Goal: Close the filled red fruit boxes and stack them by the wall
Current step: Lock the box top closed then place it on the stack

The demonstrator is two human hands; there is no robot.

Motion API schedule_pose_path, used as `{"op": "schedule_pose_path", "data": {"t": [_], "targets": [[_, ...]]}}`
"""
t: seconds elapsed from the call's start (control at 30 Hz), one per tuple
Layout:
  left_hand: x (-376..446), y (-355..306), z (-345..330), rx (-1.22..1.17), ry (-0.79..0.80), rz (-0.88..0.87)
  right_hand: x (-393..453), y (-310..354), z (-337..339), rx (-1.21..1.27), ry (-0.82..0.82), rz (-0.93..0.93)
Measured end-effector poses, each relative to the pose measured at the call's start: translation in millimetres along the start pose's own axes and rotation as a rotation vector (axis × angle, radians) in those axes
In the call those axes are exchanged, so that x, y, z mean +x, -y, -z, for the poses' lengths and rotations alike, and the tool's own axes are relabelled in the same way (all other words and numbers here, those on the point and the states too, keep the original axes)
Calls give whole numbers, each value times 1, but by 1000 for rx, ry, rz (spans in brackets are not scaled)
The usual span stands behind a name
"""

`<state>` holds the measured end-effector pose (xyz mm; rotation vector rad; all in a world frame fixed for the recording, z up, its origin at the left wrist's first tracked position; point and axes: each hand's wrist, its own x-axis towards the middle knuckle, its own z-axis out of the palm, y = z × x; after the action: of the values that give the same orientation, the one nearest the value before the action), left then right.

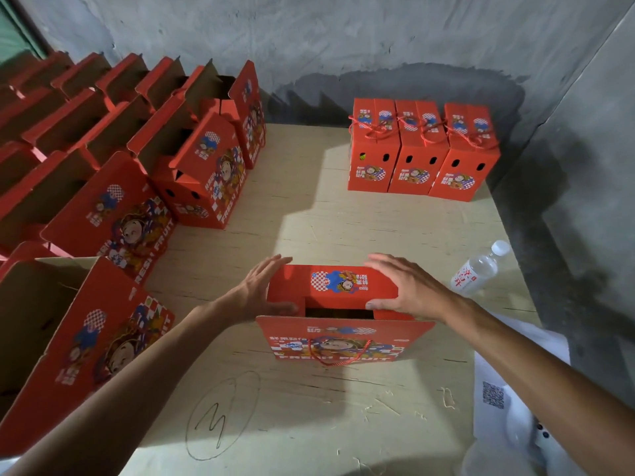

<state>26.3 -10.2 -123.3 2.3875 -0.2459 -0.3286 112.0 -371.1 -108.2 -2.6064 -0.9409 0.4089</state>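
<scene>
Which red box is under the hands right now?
The box nearest the camera, alone mid-table, far flap folded down. Left hand and right hand flank it; the three closed boxes stand by the wall.

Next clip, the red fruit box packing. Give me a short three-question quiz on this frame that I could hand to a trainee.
1. How many closed boxes stand in the row by the wall?
2. True or false: the box under the hands is fully closed.
3. Which object lies on the table right of the right hand? A) scissors B) water bottle C) tape roll

Key
1. Three, side by side, rope handles on top.
2. False: the far flap is folded over under both hands, left hand at its left end, but a dark gap shows between it and the near flap.
3. B.
</scene>
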Motion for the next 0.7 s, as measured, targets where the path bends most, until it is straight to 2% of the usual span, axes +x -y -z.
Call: {"op": "schedule_pose_path", "data": {"t": [0.03,0.1,0.17,0.27,0.33,0.43,0.53,0.7], "targets": [[2,0,-4,-102,31,14,0,-1,-1,73,34,-33],[3,-1,-16,-349,26,123,0,-5,-9,124,3,-45],[6,-1,-24,-400,-46,226,2,-2,-21,70,-78,-48],[15,9,-28,-392,-75,148,10,5,-36,-66,-170,-104],[20,9,-25,-365,-68,170,13,5,-35,-128,-203,-84],[30,10,-26,-223,-53,219,16,5,-32,-256,-240,-8],[38,12,-26,-78,-87,183,19,11,-33,-374,-269,-8],[38,17,-27,-56,-108,143,15,14,-33,-398,-281,-16]]}}
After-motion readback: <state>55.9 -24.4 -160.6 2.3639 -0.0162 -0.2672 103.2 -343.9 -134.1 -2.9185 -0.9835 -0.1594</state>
